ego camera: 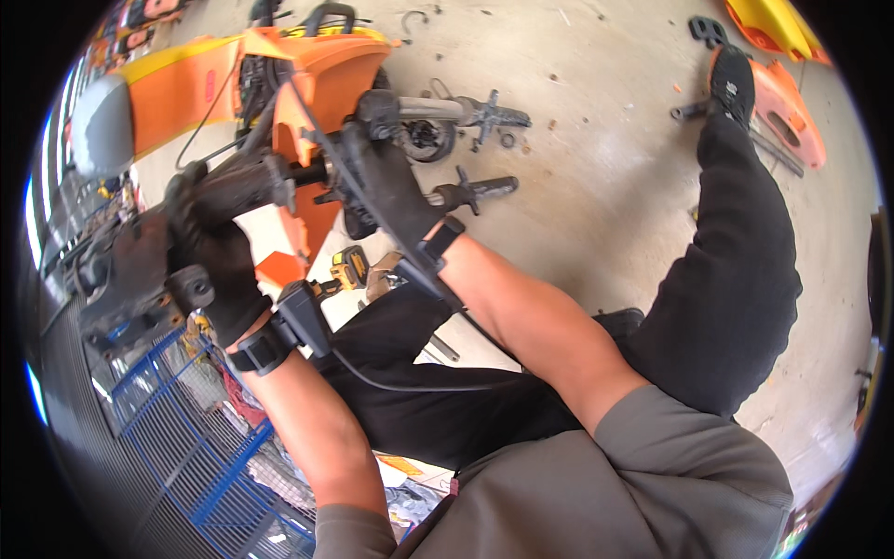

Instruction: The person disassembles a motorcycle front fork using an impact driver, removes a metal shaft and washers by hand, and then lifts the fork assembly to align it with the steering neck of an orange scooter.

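My left hand [227,272] wears a black glove and grips a dark, dirty metal frame [234,187] around its thick tube. My right hand [398,175], also gloved, holds a front fork assembly [380,112] near its clamp; the fingers are partly hidden. Between the two hands a short shiny shaft [320,171] joins the fork to the tube. Two fork legs point right, the upper one with a bare metal tube [429,109]. A black cable [335,154] runs across in front of the fork and over my right wrist. Each wrist carries a black strap with a device.
Orange body panels [167,98] stand behind the frame. A yellow cordless power tool [349,269] lies by my left leg. Blue wire shelving [188,447] with bagged items is at left. Small loose parts [508,140] and an orange panel [789,115] lie on the concrete floor near my right foot.
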Demonstrator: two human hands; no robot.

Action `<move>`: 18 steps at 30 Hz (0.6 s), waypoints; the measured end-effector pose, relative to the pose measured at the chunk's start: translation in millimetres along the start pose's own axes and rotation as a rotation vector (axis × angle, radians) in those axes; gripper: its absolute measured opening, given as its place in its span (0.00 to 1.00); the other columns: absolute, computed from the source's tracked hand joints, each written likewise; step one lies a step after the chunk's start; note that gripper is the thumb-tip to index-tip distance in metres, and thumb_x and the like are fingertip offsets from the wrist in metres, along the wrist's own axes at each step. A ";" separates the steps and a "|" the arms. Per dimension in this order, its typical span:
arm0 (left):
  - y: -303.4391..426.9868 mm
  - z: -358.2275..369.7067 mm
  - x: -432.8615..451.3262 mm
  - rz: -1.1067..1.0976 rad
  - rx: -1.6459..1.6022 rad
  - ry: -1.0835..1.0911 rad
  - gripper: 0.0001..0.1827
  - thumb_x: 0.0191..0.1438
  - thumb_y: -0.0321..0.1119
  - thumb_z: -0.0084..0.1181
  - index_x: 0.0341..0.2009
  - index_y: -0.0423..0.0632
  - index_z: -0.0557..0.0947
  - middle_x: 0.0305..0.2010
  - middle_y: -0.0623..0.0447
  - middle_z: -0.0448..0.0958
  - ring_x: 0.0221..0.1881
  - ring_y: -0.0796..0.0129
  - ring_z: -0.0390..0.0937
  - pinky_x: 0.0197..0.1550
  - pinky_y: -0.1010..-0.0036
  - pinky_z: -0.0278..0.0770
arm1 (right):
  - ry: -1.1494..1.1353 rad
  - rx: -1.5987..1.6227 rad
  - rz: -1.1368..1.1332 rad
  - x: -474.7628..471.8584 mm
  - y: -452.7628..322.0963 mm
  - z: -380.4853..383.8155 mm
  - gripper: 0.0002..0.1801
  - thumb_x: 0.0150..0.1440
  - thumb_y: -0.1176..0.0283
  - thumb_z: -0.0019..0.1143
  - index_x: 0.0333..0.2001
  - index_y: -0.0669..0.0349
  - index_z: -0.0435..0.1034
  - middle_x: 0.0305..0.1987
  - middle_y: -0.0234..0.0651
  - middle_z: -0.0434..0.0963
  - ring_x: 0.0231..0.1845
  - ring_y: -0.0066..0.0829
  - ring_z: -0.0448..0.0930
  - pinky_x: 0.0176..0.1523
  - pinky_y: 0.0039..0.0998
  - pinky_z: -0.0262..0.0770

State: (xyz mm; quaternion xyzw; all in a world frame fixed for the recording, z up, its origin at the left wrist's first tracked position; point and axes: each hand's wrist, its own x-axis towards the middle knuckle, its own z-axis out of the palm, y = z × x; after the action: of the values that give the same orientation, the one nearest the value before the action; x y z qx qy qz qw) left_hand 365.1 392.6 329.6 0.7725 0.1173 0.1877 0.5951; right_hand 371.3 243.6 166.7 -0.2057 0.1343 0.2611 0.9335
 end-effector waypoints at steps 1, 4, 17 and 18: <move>3.0 7.6 -0.4 0.020 -0.004 0.006 0.19 0.66 0.38 0.47 0.57 0.42 0.73 0.58 0.44 0.75 0.61 0.62 0.69 0.68 0.65 0.61 | -0.032 0.046 0.002 8.9 5.0 -0.1 0.20 0.66 0.53 0.49 0.39 0.61 0.71 0.29 0.26 0.73 0.30 0.20 0.72 0.37 0.27 0.69; 0.2 12.3 -0.9 0.067 0.042 0.001 0.15 0.64 0.35 0.50 0.52 0.42 0.76 0.53 0.47 0.77 0.58 0.63 0.73 0.66 0.67 0.64 | -0.131 -0.029 0.095 -0.1 -4.2 -14.1 0.20 0.67 0.53 0.47 0.40 0.59 0.71 0.35 0.28 0.75 0.35 0.20 0.74 0.41 0.27 0.71; -6.1 -14.9 -38.4 0.360 0.766 -0.175 0.21 0.55 0.22 0.51 0.55 0.43 0.75 0.52 0.46 0.77 0.53 0.58 0.75 0.56 0.67 0.73 | -0.263 -0.908 -0.113 -26.9 -8.8 -80.1 0.21 0.67 0.58 0.48 0.52 0.65 0.72 0.44 0.30 0.79 0.40 0.17 0.75 0.42 0.25 0.73; 0.9 -26.2 -51.8 0.236 0.576 -0.141 0.20 0.56 0.25 0.54 0.54 0.43 0.76 0.52 0.48 0.77 0.51 0.62 0.75 0.55 0.67 0.74 | -0.195 -0.851 0.052 -40.4 -10.0 -65.7 0.21 0.66 0.58 0.50 0.53 0.64 0.72 0.44 0.31 0.79 0.40 0.17 0.76 0.38 0.24 0.74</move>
State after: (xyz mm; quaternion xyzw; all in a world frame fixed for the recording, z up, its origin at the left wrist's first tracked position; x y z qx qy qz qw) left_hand 307.1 394.3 328.4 0.9286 0.0336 0.1604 0.3328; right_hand 333.9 188.5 126.6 -0.5428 -0.0687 0.3349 0.7671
